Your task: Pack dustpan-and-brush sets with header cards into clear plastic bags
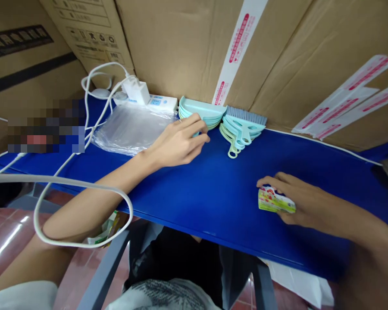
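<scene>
My left hand [183, 141] reaches over the front of a stack of mint-green dustpans [202, 108] by the cardboard wall. Its fingers curl round what looks like the top dustpan's handle, a bit of which shows between them. Right of that stack lies a pile of small hand brushes [244, 125], mint and pale green, the top one with grey bristles [245, 115]. My right hand [292, 196], at the right of the blue table, is closed on a small stack of printed cards [274, 201], yellow-green and white with red pictures. Its fingertips are partly hidden behind the cards.
Clear plastic bags [129, 127] lie flat left of the dustpans, before a white power strip [164, 103] with a plugged-in adapter [137, 91]. A white cable [84, 183] loops across my left forearm. Cardboard boxes [174, 47] wall the back of the blue table [207, 193].
</scene>
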`<state>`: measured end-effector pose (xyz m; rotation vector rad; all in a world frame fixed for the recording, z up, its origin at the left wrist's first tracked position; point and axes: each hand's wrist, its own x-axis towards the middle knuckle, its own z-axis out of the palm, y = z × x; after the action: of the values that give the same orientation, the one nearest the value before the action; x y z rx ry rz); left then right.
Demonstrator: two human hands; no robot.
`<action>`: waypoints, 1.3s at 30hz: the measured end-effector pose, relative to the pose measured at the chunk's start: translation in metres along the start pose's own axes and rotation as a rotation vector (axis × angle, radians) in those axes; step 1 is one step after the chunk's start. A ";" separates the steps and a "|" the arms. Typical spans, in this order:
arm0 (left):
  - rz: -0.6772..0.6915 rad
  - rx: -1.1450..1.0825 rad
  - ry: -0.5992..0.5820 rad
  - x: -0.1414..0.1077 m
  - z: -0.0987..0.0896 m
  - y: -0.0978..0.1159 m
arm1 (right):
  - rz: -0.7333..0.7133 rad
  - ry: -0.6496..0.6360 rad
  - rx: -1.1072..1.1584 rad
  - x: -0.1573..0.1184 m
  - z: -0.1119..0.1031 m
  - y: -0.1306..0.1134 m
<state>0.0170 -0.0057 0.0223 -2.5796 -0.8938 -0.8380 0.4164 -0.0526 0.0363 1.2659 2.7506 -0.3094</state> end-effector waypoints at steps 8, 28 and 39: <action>0.039 -0.042 0.049 -0.001 0.007 0.004 | 0.041 -0.160 0.114 0.009 -0.020 -0.023; 0.081 -0.045 0.091 -0.001 0.006 0.007 | 0.015 -0.148 0.167 0.026 -0.020 -0.033; -0.125 0.086 0.123 -0.001 0.005 -0.005 | -0.043 0.152 0.189 0.029 -0.019 -0.013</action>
<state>0.0150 -0.0001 0.0183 -2.3906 -1.0390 -0.9597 0.3871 -0.0353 0.0518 1.3256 2.9389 -0.5086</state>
